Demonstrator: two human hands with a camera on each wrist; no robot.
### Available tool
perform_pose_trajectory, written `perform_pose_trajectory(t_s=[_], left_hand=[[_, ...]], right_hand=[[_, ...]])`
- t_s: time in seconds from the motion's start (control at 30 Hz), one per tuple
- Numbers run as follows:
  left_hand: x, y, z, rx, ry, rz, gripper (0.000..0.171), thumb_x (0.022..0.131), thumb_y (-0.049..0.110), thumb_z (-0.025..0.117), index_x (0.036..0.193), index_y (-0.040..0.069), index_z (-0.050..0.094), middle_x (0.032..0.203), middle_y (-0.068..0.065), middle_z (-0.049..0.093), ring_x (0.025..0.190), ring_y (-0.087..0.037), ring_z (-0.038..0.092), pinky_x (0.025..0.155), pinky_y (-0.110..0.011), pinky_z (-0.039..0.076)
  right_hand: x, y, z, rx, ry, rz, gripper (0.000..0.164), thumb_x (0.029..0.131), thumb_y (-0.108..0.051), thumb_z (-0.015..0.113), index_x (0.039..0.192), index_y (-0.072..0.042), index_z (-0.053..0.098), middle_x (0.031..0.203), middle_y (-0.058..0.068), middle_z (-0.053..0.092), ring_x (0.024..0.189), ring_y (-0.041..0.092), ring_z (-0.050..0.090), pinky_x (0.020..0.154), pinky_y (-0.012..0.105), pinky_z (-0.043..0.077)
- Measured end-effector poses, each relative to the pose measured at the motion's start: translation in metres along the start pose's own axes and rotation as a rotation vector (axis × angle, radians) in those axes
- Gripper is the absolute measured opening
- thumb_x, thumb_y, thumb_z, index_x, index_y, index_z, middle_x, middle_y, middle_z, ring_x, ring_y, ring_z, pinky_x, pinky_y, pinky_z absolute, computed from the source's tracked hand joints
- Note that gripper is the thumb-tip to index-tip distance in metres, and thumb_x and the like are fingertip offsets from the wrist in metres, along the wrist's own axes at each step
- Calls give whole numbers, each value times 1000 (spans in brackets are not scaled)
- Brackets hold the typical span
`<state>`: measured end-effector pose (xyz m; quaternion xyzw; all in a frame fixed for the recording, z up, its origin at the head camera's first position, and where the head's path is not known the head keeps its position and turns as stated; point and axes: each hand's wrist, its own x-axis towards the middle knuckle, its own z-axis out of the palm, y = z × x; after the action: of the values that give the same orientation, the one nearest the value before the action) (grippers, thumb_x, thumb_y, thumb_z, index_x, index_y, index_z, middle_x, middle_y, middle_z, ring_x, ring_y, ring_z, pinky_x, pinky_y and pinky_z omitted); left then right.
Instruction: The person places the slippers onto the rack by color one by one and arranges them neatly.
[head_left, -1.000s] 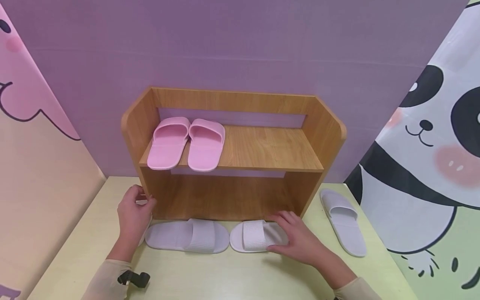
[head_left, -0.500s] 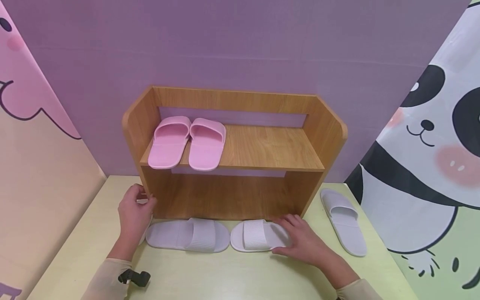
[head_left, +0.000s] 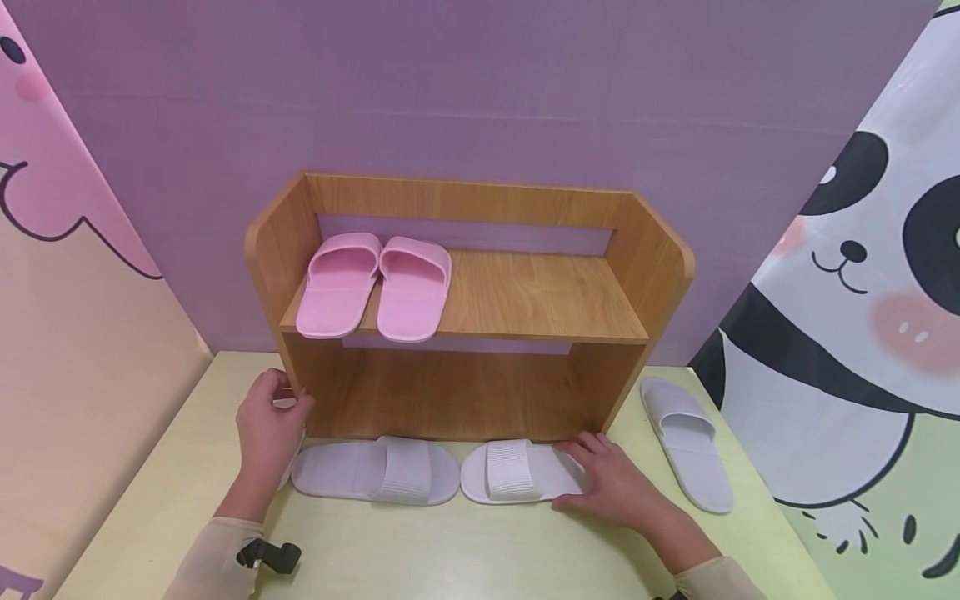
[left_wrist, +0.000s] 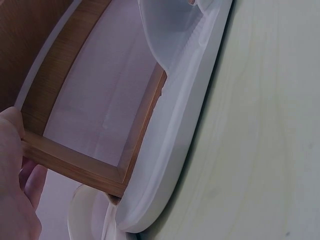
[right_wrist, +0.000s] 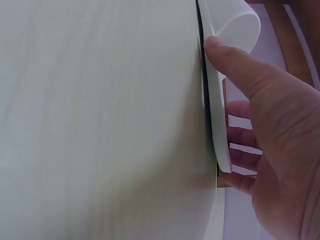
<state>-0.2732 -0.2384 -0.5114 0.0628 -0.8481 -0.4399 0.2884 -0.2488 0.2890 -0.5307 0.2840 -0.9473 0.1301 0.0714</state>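
Observation:
At the left end of a wooden shoe rack [head_left: 465, 392], my left hand [head_left: 272, 425] pinches the front edge of the side panel between thumb and fingers. My right hand [head_left: 611, 479] spans the right end of a white slipper [head_left: 551, 469] lying sideways before the rack. In the right wrist view its thumb [right_wrist: 235, 60] touches the sole's near edge, while the fingers curl along the far side. A second white slipper [head_left: 337, 469] lies end to end with it on the left. Part of another white slipper [left_wrist: 82, 215] shows beyond the rack's corner in the left wrist view.
Two pink slippers [head_left: 414, 289] stand on the left of the rack's upper shelf. One more white slipper [head_left: 687, 446] lies right of the rack on the pale table [head_left: 420, 550]. A purple wall [head_left: 465, 100] rises behind, with cartoon-printed panels on both sides.
My right hand has slid a little to the right along the slipper, showing more of its sole. The slipper has stayed in place, and my left hand keeps its hold on the rack.

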Motion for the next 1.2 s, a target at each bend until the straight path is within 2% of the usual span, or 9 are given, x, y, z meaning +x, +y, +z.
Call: perform_pose_trajectory(t_s=[0.1,0.2,0.5,0.7,0.97,1.2], left_hand=[[-1,0,0,-9,1,-3,18,99,5,75,113,5,64,117,-13,72,111,-36,72,84,-56,67],[-1,0,1,-14,3,-6,18,99,4,75,113,5,64,117,-14,71,112,-37,72,86,-60,66],[-1,1,0,-22,-1,-26,19,98,4,76,114,5,64,118,-14,71,112,-39,73,86,-61,65],[-1,2,0,-21,-11,-42,20,99,5,76,115,5,64,119,-14,70,115,-38,71,89,-60,65],[-2,3,0,-19,-7,-27,20,98,4,76,114,5,64,118,-14,71,115,-38,72,88,-60,65],[-2,5,0,-10,1,-14,19,98,4,76,113,5,65,117,-13,72,113,-36,73,86,-58,66]], right_hand=[[1,3,1,36,-21,0,80,79,-60,96,140,-13,71,132,2,64,123,29,60,106,55,54],[2,5,0,73,-47,3,81,78,-56,98,141,-12,70,134,4,64,125,30,58,107,56,55],[3,9,-6,144,-95,-6,80,79,-47,100,145,-12,70,133,3,63,125,30,56,107,54,53],[4,10,-12,186,-162,32,80,80,-43,100,147,-14,68,138,3,61,130,32,53,110,54,52],[4,9,-16,222,-208,71,81,80,-38,101,148,-14,67,138,4,58,131,32,51,111,52,52],[4,9,-16,234,-214,93,82,76,-40,103,145,-13,69,138,6,58,133,36,51,113,58,50]])
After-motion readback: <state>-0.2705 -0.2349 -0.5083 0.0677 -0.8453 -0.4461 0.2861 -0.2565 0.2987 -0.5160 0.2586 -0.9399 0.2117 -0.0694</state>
